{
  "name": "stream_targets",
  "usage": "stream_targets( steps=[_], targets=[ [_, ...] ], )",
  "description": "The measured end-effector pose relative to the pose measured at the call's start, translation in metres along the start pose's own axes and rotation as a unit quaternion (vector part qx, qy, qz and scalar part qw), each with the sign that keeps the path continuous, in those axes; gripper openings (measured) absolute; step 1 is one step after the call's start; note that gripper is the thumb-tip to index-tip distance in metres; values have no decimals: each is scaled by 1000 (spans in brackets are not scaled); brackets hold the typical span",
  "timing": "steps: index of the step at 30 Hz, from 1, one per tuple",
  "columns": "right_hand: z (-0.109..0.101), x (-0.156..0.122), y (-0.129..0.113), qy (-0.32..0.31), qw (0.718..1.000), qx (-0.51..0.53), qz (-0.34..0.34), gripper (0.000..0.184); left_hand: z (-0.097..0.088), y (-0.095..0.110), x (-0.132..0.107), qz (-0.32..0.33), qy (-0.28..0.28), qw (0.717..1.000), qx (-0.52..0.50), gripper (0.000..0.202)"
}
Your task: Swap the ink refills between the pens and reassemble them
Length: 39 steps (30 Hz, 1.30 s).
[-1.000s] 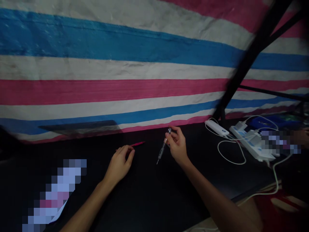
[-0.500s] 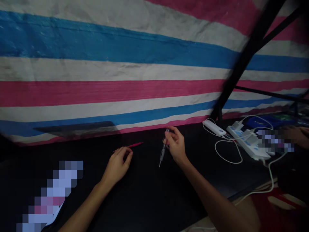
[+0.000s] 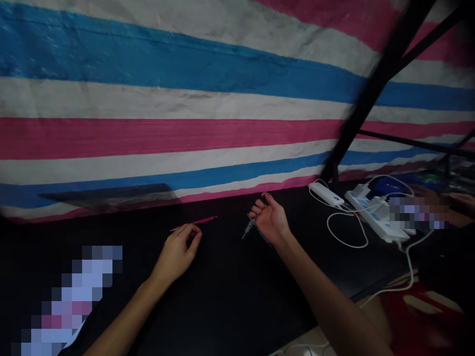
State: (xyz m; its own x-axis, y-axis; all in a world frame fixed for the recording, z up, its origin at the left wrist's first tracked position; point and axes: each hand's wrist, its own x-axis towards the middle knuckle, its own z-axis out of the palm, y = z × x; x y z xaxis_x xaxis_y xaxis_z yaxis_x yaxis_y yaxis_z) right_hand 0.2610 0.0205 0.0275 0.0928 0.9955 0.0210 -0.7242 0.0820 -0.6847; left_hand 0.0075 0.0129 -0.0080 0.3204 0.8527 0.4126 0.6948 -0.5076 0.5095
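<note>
My left hand (image 3: 180, 249) rests on the black table, fingers loosely bent, with a gap showing between thumb and forefinger. A pink pen (image 3: 205, 220) lies just beyond its knuckles; part of the pen is behind the fingers, and I see no grip on it. Turned palm up, my right hand (image 3: 272, 220) has its fingers curled. A grey, clear-looking pen (image 3: 248, 227) sticks out to the left from behind those fingers, its tip pointing down and left. The rest of that pen is mostly hidden behind the hand.
A white power strip (image 3: 378, 217) with plugs and cables stands at the right, next to a white oblong device (image 3: 326, 194). Another person's hand (image 3: 434, 202) is beyond it. A pixelated phone-like shape (image 3: 74, 291) lies at left. Striped sheeting (image 3: 185, 133) hangs behind the table.
My right hand has rolled from a pinch on the grey pen to palm up, and the pen has swung behind the fingers. My left hand keeps its place by the pink pen.
</note>
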Motion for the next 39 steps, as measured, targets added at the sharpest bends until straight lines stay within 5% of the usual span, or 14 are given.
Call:
stream_targets(
  steps=[6, 29, 39],
  targets=[
    [-5, -5, -9, -36, 998, 19, 44, 41, 2, -4, 1, 6, 4, 1000, 8, 19],
    [-5, -6, -15, -17, 992, 110, 59, 35, 3, -4, 2, -6, -10, 1000, 14, 17],
    [-6, -5, -15, -30, 993, 103, 58, 39, 4, -8, 0, 5, 43, 988, 146, 23]
  ],
)
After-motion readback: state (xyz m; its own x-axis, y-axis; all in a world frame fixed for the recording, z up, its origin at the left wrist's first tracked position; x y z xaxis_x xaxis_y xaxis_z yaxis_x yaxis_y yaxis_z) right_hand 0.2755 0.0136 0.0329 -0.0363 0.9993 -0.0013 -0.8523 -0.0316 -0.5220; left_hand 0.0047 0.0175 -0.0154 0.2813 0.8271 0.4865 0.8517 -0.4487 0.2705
